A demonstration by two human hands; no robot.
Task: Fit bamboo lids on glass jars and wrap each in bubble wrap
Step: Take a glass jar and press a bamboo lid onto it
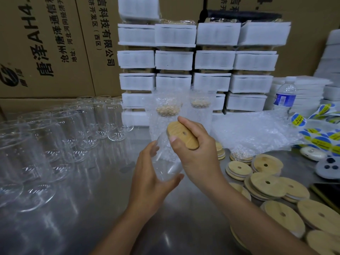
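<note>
Left hand (152,173): fingers curled round one glass jar (165,162), frame centre. Right hand (196,153): pinches one bamboo lid (182,135), tilted at the jar's top. Two wrapped jars (166,111) just behind. Loose lids (267,183), lower right, and empty jars (73,129), left: too many overlap to count. One water bottle (285,96), right.

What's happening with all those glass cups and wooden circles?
A person's left hand holds a glass jar, and the right hand grips a bamboo lid at its mouth, apparently not seated yet. Two bubble-wrapped jars stand behind. Empty jars wait on the left, and spare lids lie on the right.
</note>
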